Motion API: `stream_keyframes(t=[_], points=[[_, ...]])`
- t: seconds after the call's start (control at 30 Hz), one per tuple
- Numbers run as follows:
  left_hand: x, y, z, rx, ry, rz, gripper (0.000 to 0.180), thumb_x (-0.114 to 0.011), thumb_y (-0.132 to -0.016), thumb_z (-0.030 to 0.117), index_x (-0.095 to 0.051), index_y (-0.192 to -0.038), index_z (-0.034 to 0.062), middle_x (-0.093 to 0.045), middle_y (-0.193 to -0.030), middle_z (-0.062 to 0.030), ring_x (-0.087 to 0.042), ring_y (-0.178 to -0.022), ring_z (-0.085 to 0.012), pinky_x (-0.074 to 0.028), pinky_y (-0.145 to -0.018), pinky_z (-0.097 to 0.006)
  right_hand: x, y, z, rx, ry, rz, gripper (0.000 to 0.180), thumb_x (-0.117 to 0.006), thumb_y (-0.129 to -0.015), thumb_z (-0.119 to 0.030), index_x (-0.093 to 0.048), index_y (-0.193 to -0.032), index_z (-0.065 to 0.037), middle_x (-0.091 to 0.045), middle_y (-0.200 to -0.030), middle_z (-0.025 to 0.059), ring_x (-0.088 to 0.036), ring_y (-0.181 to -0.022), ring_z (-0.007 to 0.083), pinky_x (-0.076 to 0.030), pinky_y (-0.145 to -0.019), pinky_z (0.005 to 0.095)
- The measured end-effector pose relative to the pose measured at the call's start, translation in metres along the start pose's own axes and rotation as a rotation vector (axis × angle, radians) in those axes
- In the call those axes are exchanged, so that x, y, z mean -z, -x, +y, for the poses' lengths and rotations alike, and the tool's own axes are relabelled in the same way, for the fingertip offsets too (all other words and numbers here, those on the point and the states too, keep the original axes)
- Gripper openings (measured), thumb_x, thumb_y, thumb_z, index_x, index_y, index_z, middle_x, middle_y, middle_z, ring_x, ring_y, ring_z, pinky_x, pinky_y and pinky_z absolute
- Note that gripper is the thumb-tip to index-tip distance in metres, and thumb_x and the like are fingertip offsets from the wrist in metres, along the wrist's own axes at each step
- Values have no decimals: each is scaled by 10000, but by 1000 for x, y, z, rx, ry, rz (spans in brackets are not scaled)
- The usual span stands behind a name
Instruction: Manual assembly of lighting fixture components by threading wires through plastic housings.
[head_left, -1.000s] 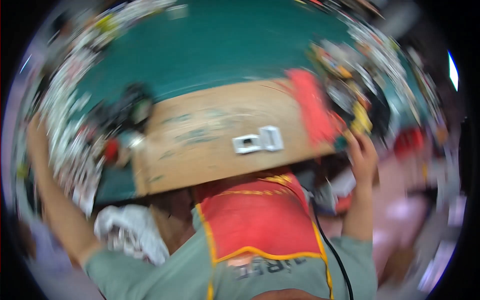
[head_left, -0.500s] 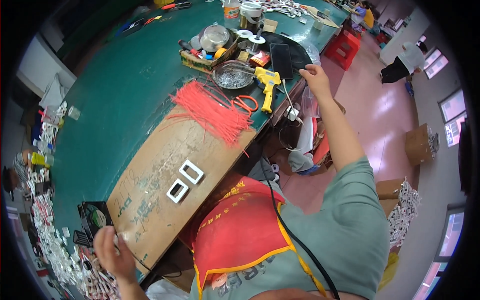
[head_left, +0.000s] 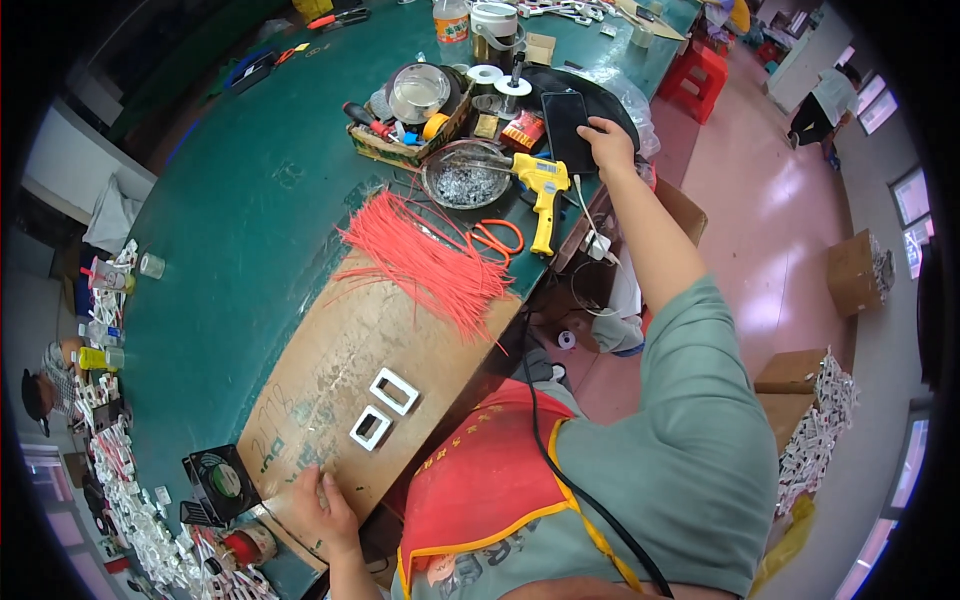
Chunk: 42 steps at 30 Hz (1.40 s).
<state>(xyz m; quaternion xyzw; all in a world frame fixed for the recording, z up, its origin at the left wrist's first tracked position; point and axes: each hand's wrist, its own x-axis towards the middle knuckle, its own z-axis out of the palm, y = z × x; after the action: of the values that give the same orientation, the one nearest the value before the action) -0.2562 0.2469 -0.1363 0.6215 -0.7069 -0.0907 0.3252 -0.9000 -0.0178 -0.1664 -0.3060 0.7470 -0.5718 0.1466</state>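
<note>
As the right hand [head_left: 608, 143] closes on a black phone [head_left: 567, 128] at the bench's far end, work pauses.
Left hand [head_left: 322, 510] rests open on the board [head_left: 330, 370], near two white frames [head_left: 383, 408]; lifting the phone clear looks next.

Black phone [head_left: 566, 130] lies flat, screen dark, right under the right fingertips [head_left: 596, 128]. Wooden board [head_left: 340, 390] lies flat beneath the left fingers [head_left: 318, 482].
</note>
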Motion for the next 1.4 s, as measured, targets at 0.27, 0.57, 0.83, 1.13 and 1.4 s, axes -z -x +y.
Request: stream_keyframes(t=[0.27,0.57,0.83,1.13,1.4], points=[[-10,-5,2,22,-6,43,189,-581,-863,0,-604,-1048,-29,-610,-1049,-194,-583,-975,-338,-451,-877,-386,-8,16,-16,-80,-206,72,363,-724,-765,-73,-643,-1111,3,-667,-999,125,-614,-916,193,-468,-828,277],[-10,-5,0,71,48,47,200,-580,-868,-2,-600,-1063,-39,-605,-1056,-186,-584,-969,-317,-457,-853,-354,-9,19,-17,-120,-251,88,365,-731,-760,-78,-651,-1110,-11,-654,-1043,114,-597,-944,183,-452,-832,273],[-11,-3,-1,116,79,68,193,-582,-882,21,-601,-1064,-37,-604,-1057,-172,-584,-958,-286,-460,-837,-339,-3,23,-19,-41,-282,89,392,-685,-828,-180,-613,-1162,11,-642,-1082,125,-592,-979,183,-447,-861,271],[-14,-1,-6,112,61,86,211,-586,-884,34,-597,-1083,-35,-606,-1060,-168,-582,-963,-290,-453,-859,-347,39,68,-26,-105,-324,58,446,-664,-859,-202,-542,-1242,-8,-631,-1050,107,-596,-893,156,-471,-769,268],[-12,3,-1,70,-31,114,231,-593,-881,29,-586,-1101,-39,-587,-1118,-187,-561,-1033,-307,-426,-922,-370,97,107,12,-32,-454,111,307,-618,-898,-153,-580,-1162,1,-619,-969,47,-579,-829,99,-481,-722,232]])
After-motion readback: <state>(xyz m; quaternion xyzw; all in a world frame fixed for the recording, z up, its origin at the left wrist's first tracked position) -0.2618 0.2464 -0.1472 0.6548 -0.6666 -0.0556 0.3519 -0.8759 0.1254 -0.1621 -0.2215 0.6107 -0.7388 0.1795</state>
